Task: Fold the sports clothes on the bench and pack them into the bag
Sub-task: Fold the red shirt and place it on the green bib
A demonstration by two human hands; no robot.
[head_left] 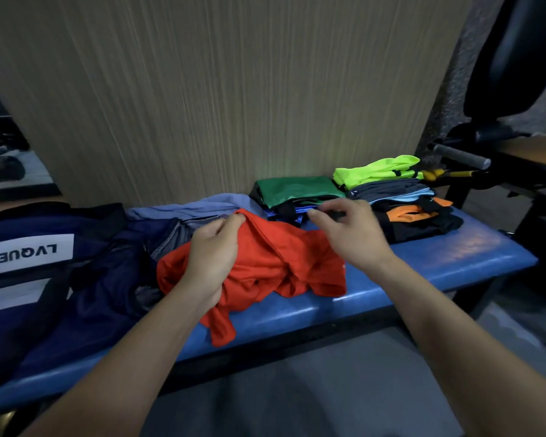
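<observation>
One red shirt (265,263) lies crumpled mid-table, front hem hanging over the near edge of the blue padded table (438,263). Left hand (215,250) has its grip clamped on the shirt, fingers pinching a raised fold at the top. Right hand (350,231) hovers just above the shirt's right side, grip apart, fingers loosely spread, holding nothing; whether it touches the cloth cannot be told. One navy bag (60,279) sits at the left end of the table, white label reading LVQUE upside down, mouth toward the shirt. One light blue garment (196,209) lies unfolded behind the shirt, next to the bag. Two folded stacks at the right: one near stack with a green garment (297,189) on top, touching the wall; one further stack with a neon yellow garment (375,170) on top, grey, light blue, orange and black layers under it, exact count unclear. Wood-grain wall panel (234,89) behind, gym machine (501,137) far right
</observation>
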